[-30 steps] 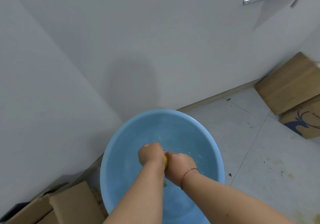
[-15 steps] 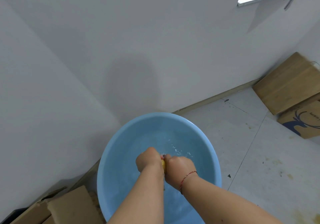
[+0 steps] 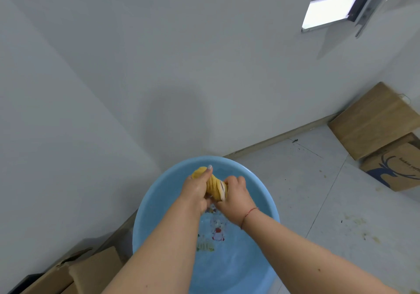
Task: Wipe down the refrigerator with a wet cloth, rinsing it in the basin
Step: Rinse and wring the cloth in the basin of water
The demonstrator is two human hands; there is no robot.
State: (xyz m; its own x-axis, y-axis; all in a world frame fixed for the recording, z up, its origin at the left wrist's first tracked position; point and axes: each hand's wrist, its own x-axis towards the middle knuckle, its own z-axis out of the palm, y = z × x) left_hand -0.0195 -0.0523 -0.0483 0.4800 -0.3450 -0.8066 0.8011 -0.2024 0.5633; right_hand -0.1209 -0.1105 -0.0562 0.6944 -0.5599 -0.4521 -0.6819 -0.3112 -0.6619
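Now | left hand and right hand both squeeze the twisted yellow cloth; low in the middle | above the blue basin

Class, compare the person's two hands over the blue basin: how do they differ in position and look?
The left hand grips the twisted yellow cloth at its far end, thumb stretched along it; the right hand grips the near end. Only the right wrist wears a red string bracelet. Both wring above the round blue plastic basin.
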